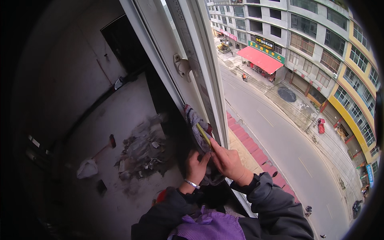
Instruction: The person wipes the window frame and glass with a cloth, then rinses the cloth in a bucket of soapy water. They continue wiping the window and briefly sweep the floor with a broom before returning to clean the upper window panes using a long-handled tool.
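Observation:
A slim yellow-edged tool (203, 135), its exact kind hard to make out, lies against a grey-and-red rag (194, 122). My right hand (230, 162) grips this tool near its lower end, index finger stretched along it. Close beside it, my left hand (195, 169) has its thumb and fingers closed on the dark lower part of the rag; a silver bangle circles that wrist. The rag's top rests against the white window frame (201, 99). Higher on the frame is a pale window latch (182, 67). Shadow hides what my left fingers press on.
Below the window's outer side drops a street (270, 120), with a red-tiled ledge (255, 144) under the sill. Indoors, a rubbish heap (144, 150) lies on the concrete floor, near a white bag (87, 169) and a long-handled tool (102, 151).

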### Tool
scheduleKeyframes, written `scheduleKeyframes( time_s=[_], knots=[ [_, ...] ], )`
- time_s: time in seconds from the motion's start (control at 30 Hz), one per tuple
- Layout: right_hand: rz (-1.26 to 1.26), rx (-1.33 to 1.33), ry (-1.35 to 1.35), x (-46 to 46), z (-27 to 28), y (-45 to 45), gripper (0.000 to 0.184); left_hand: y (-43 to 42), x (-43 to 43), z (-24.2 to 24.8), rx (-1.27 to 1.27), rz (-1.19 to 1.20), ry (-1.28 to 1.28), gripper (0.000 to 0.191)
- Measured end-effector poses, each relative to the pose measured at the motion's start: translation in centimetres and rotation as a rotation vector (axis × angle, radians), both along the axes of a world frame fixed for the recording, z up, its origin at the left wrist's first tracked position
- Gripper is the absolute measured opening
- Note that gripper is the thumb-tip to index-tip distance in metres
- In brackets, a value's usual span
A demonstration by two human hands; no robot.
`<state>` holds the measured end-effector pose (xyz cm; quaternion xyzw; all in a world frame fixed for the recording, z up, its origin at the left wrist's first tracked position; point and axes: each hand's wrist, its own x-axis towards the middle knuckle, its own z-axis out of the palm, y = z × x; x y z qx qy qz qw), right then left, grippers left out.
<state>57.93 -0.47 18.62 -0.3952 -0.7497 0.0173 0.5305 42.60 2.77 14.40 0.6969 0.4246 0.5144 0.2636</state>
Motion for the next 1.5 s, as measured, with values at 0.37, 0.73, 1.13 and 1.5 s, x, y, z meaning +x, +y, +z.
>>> scheduleKeyframes(
  time_s=[0.37,0.73,1.13,1.5],
  knots=[
    [-0.196,-0.394,-0.108,-1.7,-8.4,-2.7,0.045,-4.0,-4.6,-8.4,-0.491,-0.028,0.240,0.023],
    [-0.051,-0.179,0.196,-3.8,1.9,-2.4,0.038,-5.8,-6.5,5.4,-0.440,-0.274,-0.374,0.019],
    [0.171,-0.967,-0.030,-0.8,-14.3,-15.6,0.037,-5.5,-10.5,2.2,-0.588,-0.214,-0.012,0.015],
    [-0.113,-0.800,0.311,3.2,-10.0,-16.3,0.034,-6.5,-4.4,8.4,-0.506,-0.351,-0.226,0.025]
  ],
)
